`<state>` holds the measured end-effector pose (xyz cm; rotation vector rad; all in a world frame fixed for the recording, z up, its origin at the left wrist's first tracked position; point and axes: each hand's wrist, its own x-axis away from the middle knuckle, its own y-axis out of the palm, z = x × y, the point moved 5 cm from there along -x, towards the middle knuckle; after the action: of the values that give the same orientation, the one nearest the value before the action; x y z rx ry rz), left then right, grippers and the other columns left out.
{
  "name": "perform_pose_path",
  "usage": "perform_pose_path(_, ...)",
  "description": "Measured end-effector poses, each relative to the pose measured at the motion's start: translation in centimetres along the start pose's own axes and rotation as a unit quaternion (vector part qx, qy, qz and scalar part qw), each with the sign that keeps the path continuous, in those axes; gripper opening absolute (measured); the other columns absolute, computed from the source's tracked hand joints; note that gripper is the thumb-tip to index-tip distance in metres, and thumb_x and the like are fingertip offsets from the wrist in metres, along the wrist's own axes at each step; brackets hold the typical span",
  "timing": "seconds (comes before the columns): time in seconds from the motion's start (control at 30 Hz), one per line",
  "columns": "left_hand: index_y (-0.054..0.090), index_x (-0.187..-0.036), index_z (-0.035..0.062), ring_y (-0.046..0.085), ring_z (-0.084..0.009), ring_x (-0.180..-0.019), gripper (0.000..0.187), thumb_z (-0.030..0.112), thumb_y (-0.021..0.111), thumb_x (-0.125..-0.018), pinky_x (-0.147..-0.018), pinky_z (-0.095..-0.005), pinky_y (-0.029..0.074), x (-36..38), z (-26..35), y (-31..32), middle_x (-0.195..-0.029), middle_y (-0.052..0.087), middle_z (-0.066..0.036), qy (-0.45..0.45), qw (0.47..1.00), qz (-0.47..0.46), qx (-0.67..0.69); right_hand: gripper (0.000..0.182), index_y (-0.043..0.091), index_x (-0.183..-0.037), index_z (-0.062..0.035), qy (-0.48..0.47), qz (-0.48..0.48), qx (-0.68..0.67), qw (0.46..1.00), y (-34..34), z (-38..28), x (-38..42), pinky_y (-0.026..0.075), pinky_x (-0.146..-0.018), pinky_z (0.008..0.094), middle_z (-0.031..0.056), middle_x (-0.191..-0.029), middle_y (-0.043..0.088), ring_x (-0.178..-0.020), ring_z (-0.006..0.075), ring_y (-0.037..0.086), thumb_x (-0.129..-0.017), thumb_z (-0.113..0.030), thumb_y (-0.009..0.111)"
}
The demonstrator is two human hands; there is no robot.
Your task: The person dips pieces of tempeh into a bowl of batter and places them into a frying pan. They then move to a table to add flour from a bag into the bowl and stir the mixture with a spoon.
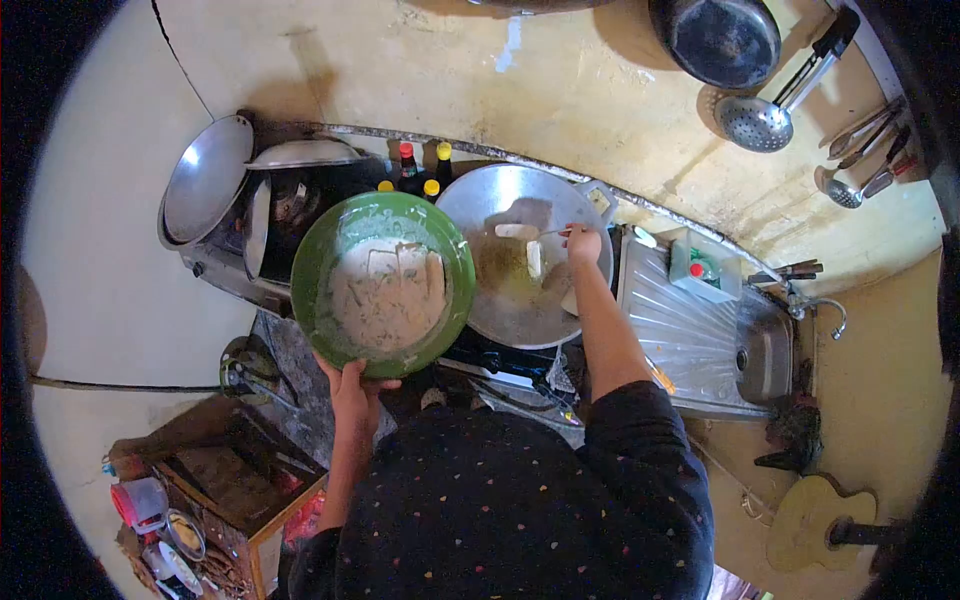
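Over the wok [520, 300], right hand [583, 243] pinches what looks like a utensil [545, 233]; at nine o'clock, left hand [352, 385] fingers curl under green bowl [335, 245].

Green bowl [330, 240] of pale batter with coated pieces, held up level beside a steel wok [480, 195]; pale pieces [533, 258] lying in its oil.

We note a dark stove [500, 360] at centre carrying a large steel wok [520, 300]. At nine o'clock a second burner [290, 215] bears stacked pans [205, 180]. Sauce bottles [408, 165] stand at twelve. At three o'clock the steel sink drainboard [670, 330] holds a small box [700, 265].
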<state>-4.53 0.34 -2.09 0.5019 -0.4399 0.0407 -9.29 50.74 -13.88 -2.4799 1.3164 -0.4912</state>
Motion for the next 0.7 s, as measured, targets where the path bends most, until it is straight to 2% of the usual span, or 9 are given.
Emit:
perform_pose_path(0.07,-0.003,-0.143,0.0204,0.059,-0.0338,-0.088,0.079,0.006,0.045,-0.082,-0.049,-0.0368,0.056,0.1,-0.1,-0.7,-0.126,0.040,-0.017,0.010,1.000,0.004,0.018,0.028,0.066,-0.091,-0.0035,-0.024,0.021,0.075,0.997,0.6,-1.1,0.9,0.049,-0.053,0.0323,0.0093,-0.075,0.069,-0.051,0.0176,0.062,-0.086,-0.022,0.047)
perform_pose_path(0.17,-0.007,-0.142,0.0249,0.058,-0.0308,-0.089,0.078,0.003,0.040,-0.084,-0.054,-0.0366,0.059,0.6,0.6,-0.1,-0.128,0.036,-0.017,0.007,1.000,-0.010,-0.005,0.028,0.067,-0.088,-0.0051,-0.063,0.033,0.180,0.981,1.6,-0.4,-0.2,0.049,-0.058,0.0347,0.0104,-0.074,0.068,-0.059,0.0205,0.064,-0.086,-0.023,0.046)
perform_pose_path(0.27,-0.008,-0.142,0.0254,0.059,-0.0313,-0.087,0.078,0.003,0.040,-0.084,-0.055,-0.0378,0.059,0.3,0.3,-0.2,-0.128,0.036,-0.017,0.001,1.000,-0.001,0.004,0.027,0.067,-0.090,-0.0083,-0.136,0.069,0.213,0.965,2.0,-2.3,0.2,0.049,-0.063,0.0390,0.0121,-0.075,0.067,-0.069,0.0275,0.065,-0.087,-0.026,0.047)
perform_pose_path(0.37,-0.008,-0.142,0.0256,0.059,-0.0319,-0.088,0.078,0.003,0.040,-0.084,-0.057,-0.0391,0.059,0.7,0.9,0.3,-0.128,0.035,-0.018,0.004,1.000,-0.003,-0.016,0.027,0.067,-0.091,-0.0116,-0.155,0.094,0.276,0.944,2.7,-3.4,0.6,0.048,-0.068,0.0426,0.0134,-0.077,0.066,-0.076,0.0344,0.063,-0.087,-0.031,0.049)
perform_pose_path(0.47,-0.009,-0.142,0.0261,0.059,-0.0321,-0.090,0.079,0.003,0.040,-0.084,-0.058,-0.0397,0.059,0.9,1.0,0.5,-0.128,0.035,-0.019,0.009,1.000,0.004,-0.013,0.028,0.067,-0.091,-0.0117,-0.175,0.077,0.291,0.937,2.8,-5.7,2.4,0.048,-0.068,0.0436,0.0145,-0.079,0.066,-0.076,0.0356,0.062,-0.087,-0.033,0.050)
perform_pose_path(0.67,-0.008,-0.141,0.0268,0.058,-0.0327,-0.092,0.078,0.003,0.040,-0.084,-0.055,-0.0383,0.059,-0.3,-1.2,-0.9,-0.128,0.035,-0.018,0.000,1.000,-0.013,-0.004,0.029,0.066,-0.094,-0.0088,-0.122,0.185,0.258,0.940,0.3,-7.2,3.8,0.049,-0.066,0.0465,0.0193,-0.078,0.064,-0.074,0.0373,0.063,-0.087,-0.033,0.050)
perform_pose_path(0.7,-0.007,-0.141,0.0269,0.058,-0.0328,-0.092,0.078,0.003,0.040,-0.084,-0.055,-0.0381,0.059,-0.2,-1.0,-0.7,-0.128,0.035,-0.018,-0.002,1.000,-0.015,-0.005,0.029,0.066,-0.092,-0.0071,-0.124,0.201,0.232,0.944,-0.2,-7.1,3.6,0.049,-0.064,0.0448,0.0187,-0.078,0.065,-0.072,0.0350,0.063,-0.087,-0.031,0.051)
